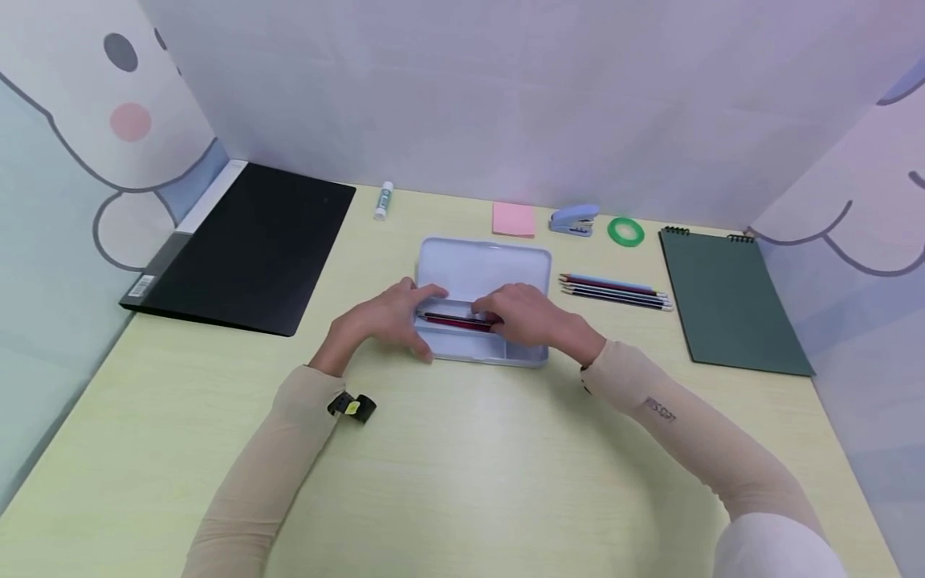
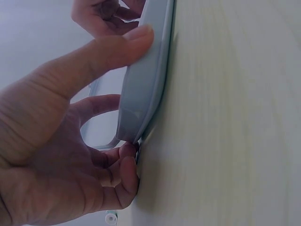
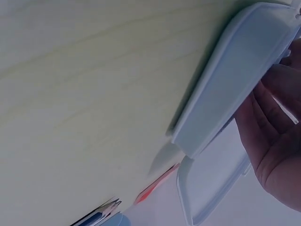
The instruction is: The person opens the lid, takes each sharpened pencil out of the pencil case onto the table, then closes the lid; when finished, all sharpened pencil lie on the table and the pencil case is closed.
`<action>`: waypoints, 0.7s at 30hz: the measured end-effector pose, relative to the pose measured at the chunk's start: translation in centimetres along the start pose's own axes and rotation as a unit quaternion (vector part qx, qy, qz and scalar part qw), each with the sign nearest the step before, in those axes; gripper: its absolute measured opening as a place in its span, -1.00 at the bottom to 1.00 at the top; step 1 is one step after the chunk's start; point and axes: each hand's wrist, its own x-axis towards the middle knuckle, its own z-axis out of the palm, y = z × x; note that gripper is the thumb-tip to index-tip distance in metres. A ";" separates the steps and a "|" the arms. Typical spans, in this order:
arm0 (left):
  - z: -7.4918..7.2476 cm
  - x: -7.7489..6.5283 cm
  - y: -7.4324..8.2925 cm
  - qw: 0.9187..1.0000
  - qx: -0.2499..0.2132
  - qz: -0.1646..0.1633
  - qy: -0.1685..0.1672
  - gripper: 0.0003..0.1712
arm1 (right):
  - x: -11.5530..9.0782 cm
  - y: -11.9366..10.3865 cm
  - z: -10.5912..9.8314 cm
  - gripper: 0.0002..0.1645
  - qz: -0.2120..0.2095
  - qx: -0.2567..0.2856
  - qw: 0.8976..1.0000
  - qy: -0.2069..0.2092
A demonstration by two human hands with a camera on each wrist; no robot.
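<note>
A pale blue pencil case (image 1: 462, 347) lies with its lid (image 1: 484, 265) opened back on the table. Dark and red pencils (image 1: 455, 321) rest lengthwise in its long compartment. My left hand (image 1: 390, 315) holds the case's left end; in the left wrist view its thumb (image 2: 136, 42) presses the outer front wall, the other fingers bent around the end. My right hand (image 1: 523, 315) reaches into the case from the right, thumb and fingers curled at the pencils' right ends. In the right wrist view the case's wall (image 3: 225, 84) hides those fingertips.
Several more pencils (image 1: 614, 291) lie right of the case, beside a dark green spiral notebook (image 1: 737, 301). Behind are a glue stick (image 1: 384, 201), pink sticky notes (image 1: 514, 219), a blue stapler (image 1: 574, 219) and green tape (image 1: 625, 231). A black folder (image 1: 253, 245) lies left.
</note>
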 end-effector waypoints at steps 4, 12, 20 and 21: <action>0.1 0.0 -0.1 1.000 0.000 -0.002 0.000 0.17 | 0.3 0.1 -0.4 -0.59 -0.007 0.007 1.000 -0.029; 0.1 0.1 0.1 1.000 -0.001 -0.006 -0.004 0.15 | 0.6 0.3 -1.1 -0.47 -0.001 0.025 0.996 -0.087; 0.2 0.1 0.0 1.000 0.001 -0.012 -0.002 0.16 | 0.1 0.7 -1.9 -0.52 -0.001 0.020 0.996 -0.083; 0.1 0.1 0.0 1.000 0.001 -0.011 -0.002 0.16 | 0.0 0.8 -2.0 -0.53 0.001 0.020 0.996 -0.084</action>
